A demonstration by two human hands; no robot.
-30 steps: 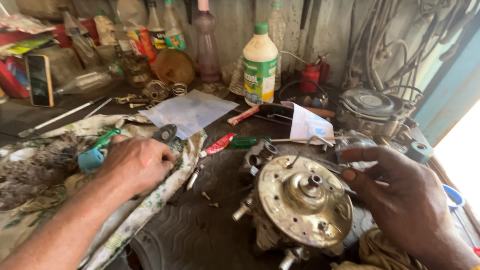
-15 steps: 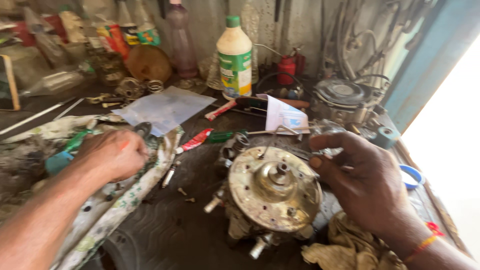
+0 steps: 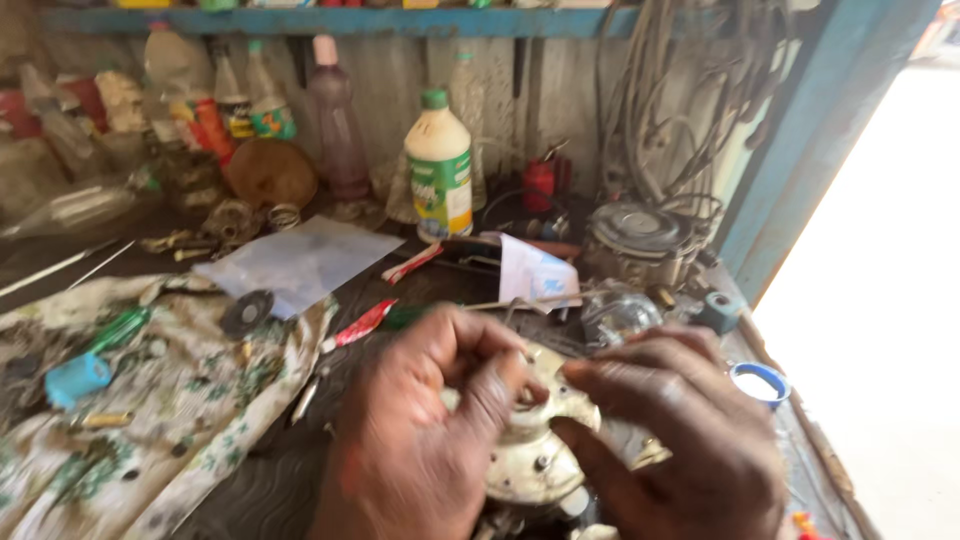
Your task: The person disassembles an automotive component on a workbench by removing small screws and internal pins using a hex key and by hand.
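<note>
Left hand: the left hand [image 3: 425, 430] sat over the near side of the round metal engine part [image 3: 535, 450], fingers curled inward and thumb pressed toward the part's top face; whether it truly gripped the part could not be told through the blur.
Right hand: the right hand [image 3: 680, 440] lay against the far side of the same part, fingers bent over its rim and touching it.
Engine part: it rested on the dark counter [image 3: 250, 490] between both hands, mostly covered by them, its pale disc showing below the thumbs.
Beside the left hand: a floral cloth [image 3: 150, 420] spread on the counter, with a blue cap [image 3: 75, 380] and a green tool [image 3: 120, 328] lying on it.
Beyond the hands: a red-handled tool [image 3: 362, 324], a clear plastic sheet [image 3: 295, 262], a folded paper [image 3: 535, 272] and a white bottle with a green cap [image 3: 440, 170].
Beside the right hand: a small blue-rimmed lid [image 3: 760, 382] near the counter's edge.
</note>
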